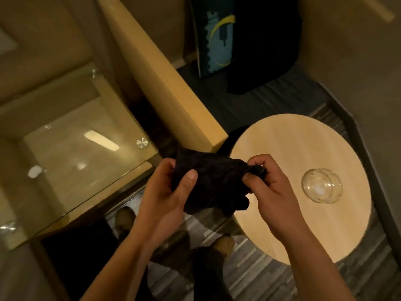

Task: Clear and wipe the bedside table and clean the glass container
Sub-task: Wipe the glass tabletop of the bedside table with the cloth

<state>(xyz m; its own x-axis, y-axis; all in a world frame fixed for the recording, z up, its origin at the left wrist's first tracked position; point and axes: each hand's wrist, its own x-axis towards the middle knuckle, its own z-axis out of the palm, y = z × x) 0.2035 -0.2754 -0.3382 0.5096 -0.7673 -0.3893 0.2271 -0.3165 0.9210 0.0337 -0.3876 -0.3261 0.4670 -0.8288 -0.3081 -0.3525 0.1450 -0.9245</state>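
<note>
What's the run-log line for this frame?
left hand: gripping black cloth | right hand: pinching cloth | glass container: on round table, untouched

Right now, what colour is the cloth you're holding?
Black, the cloth; it shows best in the head view.

Both hands hold a black cloth [213, 183] between a glass-topped surface and a round wooden one.

The left hand [165, 198] grips the cloth's left side, thumb pressed on top; the right hand [269, 192] pinches its upper right corner. A clear glass container [322, 185] stands alone on the round wooden surface [293, 144], right of the hands. The glass-topped surface [71, 148] lies to the left. Striped carpet [249, 276] shows below, with two shoes on it.
</note>
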